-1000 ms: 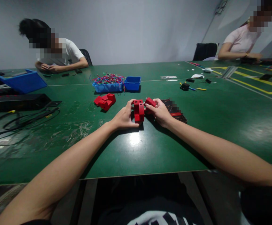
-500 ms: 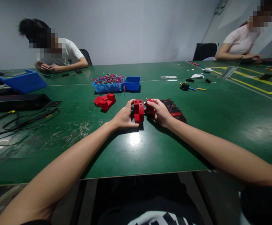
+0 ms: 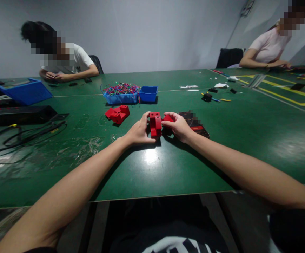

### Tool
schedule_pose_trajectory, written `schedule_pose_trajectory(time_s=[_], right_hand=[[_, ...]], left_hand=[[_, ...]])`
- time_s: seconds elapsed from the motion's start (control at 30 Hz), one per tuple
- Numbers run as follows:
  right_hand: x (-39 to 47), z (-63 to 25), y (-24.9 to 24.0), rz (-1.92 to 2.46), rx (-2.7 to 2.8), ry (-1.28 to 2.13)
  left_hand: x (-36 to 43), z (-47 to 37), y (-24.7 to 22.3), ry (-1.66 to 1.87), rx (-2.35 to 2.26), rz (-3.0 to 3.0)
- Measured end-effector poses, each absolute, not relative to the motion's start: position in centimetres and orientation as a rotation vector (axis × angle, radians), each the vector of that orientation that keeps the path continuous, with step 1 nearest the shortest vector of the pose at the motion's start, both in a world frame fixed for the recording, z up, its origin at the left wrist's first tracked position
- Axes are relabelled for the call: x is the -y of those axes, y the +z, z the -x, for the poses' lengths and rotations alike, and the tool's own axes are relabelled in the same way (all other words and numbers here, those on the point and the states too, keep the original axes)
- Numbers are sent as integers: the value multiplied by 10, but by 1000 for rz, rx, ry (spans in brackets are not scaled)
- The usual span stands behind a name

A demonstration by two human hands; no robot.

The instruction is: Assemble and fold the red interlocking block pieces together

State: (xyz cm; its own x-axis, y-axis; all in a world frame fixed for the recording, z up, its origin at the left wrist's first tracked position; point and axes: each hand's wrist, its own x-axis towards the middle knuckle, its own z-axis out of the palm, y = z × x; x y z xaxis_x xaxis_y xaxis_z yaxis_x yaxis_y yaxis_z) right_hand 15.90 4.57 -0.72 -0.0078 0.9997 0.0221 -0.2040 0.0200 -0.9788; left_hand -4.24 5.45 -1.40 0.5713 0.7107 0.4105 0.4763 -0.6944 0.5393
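While the left hand [image 3: 139,133] grips the upright red block [image 3: 156,124] at frame centre, the right hand [image 3: 178,125] has brought its smaller red piece [image 3: 167,118] flush against it.

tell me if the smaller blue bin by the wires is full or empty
Cannot tell: the small blue bin shows only its outer wall and rim; the bin of wires beside it is heaped.

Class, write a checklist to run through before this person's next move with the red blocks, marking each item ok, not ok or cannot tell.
1. Left hand steadies the red block stack: ok.
2. Right hand holds the small red piece: ok.
3. Piece seated against the stack: cannot tell.
4. Spare red blocks nearby on the green table: ok.
5. Black device clear of the right wrist: not ok, right beside it.
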Motion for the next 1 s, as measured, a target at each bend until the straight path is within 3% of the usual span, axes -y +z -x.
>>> schedule_pose_trajectory(time_s=[1.0], right_hand=[[-48, -158, -13, 1064, 1091, 1200]], left_hand=[[-54, 44, -14, 847, -979, -2452]])
